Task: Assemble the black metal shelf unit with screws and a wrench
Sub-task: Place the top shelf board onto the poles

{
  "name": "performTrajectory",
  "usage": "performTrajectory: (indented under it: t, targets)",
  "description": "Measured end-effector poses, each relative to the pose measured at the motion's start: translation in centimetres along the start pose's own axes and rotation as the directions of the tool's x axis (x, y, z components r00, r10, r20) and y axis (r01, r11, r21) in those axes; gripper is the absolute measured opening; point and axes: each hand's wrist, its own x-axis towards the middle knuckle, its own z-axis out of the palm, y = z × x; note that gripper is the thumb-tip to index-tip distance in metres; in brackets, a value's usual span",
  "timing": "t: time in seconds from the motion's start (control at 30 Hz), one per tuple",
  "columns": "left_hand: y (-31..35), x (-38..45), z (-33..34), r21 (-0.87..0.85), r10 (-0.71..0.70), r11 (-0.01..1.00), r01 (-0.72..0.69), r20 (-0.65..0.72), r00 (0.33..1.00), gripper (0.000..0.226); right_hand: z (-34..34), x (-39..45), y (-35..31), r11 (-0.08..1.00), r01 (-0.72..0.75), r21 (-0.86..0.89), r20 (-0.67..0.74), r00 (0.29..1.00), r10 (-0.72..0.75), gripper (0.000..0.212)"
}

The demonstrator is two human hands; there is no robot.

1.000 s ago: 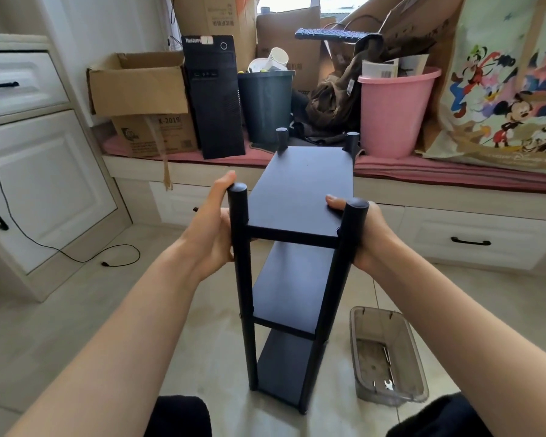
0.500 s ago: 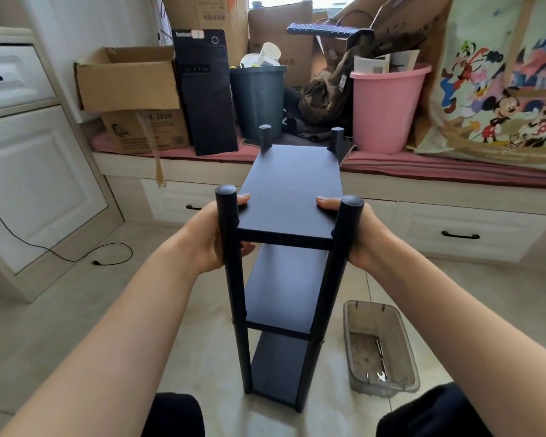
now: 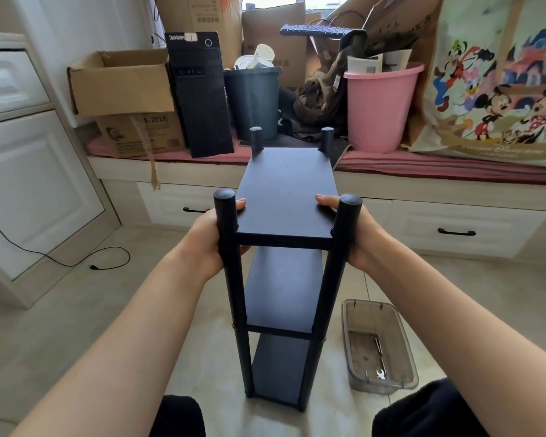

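The black metal shelf unit (image 3: 286, 197) stands upright on the tiled floor in front of me, three boards between four round posts. My left hand (image 3: 207, 239) grips the top board's left edge by the near left post, thumb on top. My right hand (image 3: 358, 234) grips the right edge by the near right post, thumb likewise on the board. A small silver wrench (image 3: 380, 373) and a few screws lie in a clear plastic tray (image 3: 401, 342) on the floor to the right of the shelf.
A window bench (image 3: 423, 171) behind the shelf carries cardboard boxes (image 3: 120, 83), a black computer tower (image 3: 200, 96), a dark bin (image 3: 252, 102), a pink bucket (image 3: 380, 111) and a cartoon-print bag (image 3: 498, 77). White cabinets (image 3: 35, 184) stand left; a black cable (image 3: 76, 263) lies on the floor.
My left thumb has come down from beside the post onto the top board. The view has shifted slightly; the shelf stays upright between both hands.
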Motion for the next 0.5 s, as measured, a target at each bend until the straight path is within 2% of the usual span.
performTrajectory:
  t: [0.07,0.17,0.23,0.33,0.43,0.5]
  targets:
    - [-0.2,0.0,0.3,-0.006,0.023,1.000,-0.023,-0.024,0.999,0.008,-0.1,-0.1,-0.1,0.999,0.015,0.040,0.007,1.000,-0.015,0.036]
    - [-0.6,0.1,0.8,0.002,0.065,0.998,-0.065,-0.048,0.997,0.009,-0.4,0.1,-0.3,0.992,0.054,0.114,0.000,0.999,-0.055,0.020]
    - [-1.0,0.3,1.4,-0.026,0.093,0.995,-0.096,-0.079,0.992,0.013,-0.8,0.2,-0.1,0.992,0.079,0.098,-0.056,0.996,-0.074,0.025]
    - [-1.8,0.6,2.1,-0.029,0.142,0.989,-0.147,-0.136,0.980,0.023,-1.8,0.1,0.2,0.986,0.168,-0.014,-0.162,0.972,-0.168,0.027]
    - [-2.3,0.7,2.9,-0.048,0.193,0.977,-0.208,-0.222,0.956,0.043,-2.5,-0.1,0.0,0.950,0.259,-0.174,-0.241,0.924,-0.296,0.031]
    - [-2.6,0.7,3.7,-0.058,0.215,0.969,-0.241,-0.289,0.933,0.034,-2.8,-0.4,0.2,0.869,0.328,-0.371,-0.287,0.850,-0.443,0.021]
